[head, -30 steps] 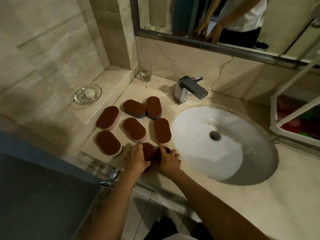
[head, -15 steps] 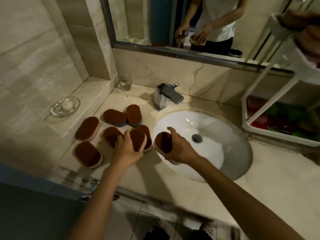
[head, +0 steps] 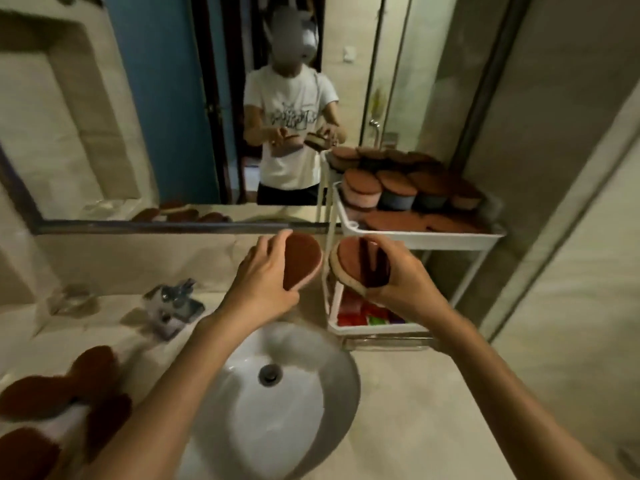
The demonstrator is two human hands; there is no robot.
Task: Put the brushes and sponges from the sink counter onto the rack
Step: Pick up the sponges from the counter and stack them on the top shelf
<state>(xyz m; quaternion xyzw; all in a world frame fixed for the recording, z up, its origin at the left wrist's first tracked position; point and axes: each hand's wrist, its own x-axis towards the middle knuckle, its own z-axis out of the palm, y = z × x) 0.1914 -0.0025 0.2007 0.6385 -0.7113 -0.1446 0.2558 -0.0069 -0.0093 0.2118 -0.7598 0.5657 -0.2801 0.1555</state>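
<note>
Two sponges in the air, one per hand, just short of the rack's top tray.

Left hand (head: 263,271) curls round a pink-backed sponge (head: 300,259), and right hand (head: 401,282) clamps a cream-backed sponge (head: 348,263) with fingers across its brown face, so each grip is closed on its own load. Both forearms reach forward over the sink (head: 311,427), wrists raised near the rim of the rack (head: 415,238), probably to clear it and drop beside the piled sponges (head: 381,188). Other loose sponges (head: 41,393) wait at the table's left edge.
</note>
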